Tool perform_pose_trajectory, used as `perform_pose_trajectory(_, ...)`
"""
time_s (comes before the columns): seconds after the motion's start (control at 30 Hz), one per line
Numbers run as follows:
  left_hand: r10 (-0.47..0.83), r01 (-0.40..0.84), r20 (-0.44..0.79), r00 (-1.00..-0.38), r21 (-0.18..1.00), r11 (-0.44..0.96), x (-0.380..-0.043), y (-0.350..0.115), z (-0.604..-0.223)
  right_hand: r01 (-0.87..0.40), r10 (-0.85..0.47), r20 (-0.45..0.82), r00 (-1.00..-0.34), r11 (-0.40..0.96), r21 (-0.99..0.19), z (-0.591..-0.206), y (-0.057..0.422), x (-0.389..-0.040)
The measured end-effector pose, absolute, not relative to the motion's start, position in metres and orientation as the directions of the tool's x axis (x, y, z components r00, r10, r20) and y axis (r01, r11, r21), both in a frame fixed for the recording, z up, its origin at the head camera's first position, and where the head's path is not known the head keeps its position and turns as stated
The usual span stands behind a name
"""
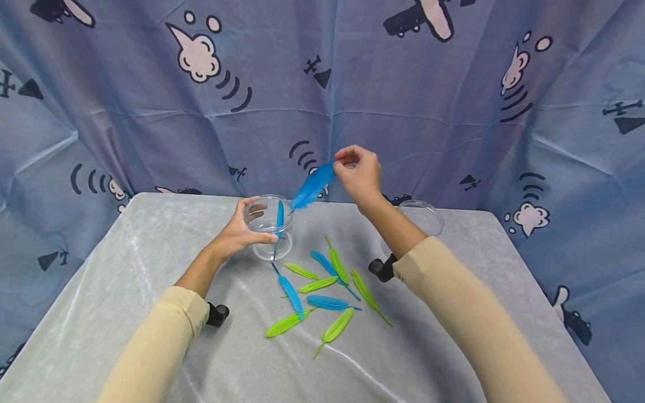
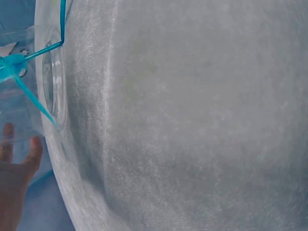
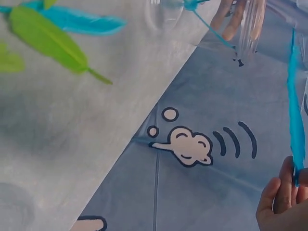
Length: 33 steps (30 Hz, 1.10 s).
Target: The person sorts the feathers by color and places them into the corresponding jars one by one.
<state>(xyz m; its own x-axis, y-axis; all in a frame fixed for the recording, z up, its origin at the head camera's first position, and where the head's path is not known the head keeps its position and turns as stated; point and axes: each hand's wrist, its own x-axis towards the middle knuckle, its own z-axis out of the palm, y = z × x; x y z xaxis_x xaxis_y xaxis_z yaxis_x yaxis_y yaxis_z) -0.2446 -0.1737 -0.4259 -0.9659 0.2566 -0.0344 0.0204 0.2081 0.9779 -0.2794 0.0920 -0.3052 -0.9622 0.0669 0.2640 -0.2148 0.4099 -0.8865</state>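
My left hand (image 1: 241, 228) grips a clear round plastic jar (image 1: 263, 229) near the table's back edge, its thumb across the near side. Inside the jar stand blue feathers (image 1: 279, 215), whose thin quills show through the wall in the left wrist view. Up and to the right, my right hand (image 1: 361, 174) pinches another blue feather (image 1: 314, 186) by its vaned end. This feather slants down to the left, its bare quill right at the jar's rim. In the right wrist view, the pinched feather (image 3: 294, 106) hangs between the fingertips and the jar.
Several green feathers (image 1: 339, 324) and blue feathers (image 1: 326, 303) lie scattered on the grey cloth-covered table (image 1: 242, 358). A clear round container or lid (image 1: 428, 215) is at the back right, partly hidden by my right forearm. A blue patterned curtain (image 1: 282, 84) hangs behind the table.
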Motion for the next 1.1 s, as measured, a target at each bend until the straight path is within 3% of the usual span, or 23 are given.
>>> perform_pose_trajectory(0.6, 0.236, 0.007, -0.050, -0.971, 0.972, 0.234, -0.243, -0.173, -0.427, -0.312, -0.041, 0.326, -0.945, 0.424, -0.850, -0.325, 0.051, -0.272)
perform_pose_trajectory(0.8, 0.244, 0.016, -0.041, -0.969, 0.974, 0.227, -0.243, -0.173, -0.425, -0.389, -0.190, 0.341, -0.921, 0.398, -0.831, -0.333, 0.039, -0.266)
perform_pose_trajectory(1.1, 0.256, 0.024, -0.034, -0.966, 0.975, 0.220, -0.245, -0.173, -0.425, -0.500, -0.480, 0.293, -0.827, 0.387, -0.775, -0.341, 0.029, -0.255)
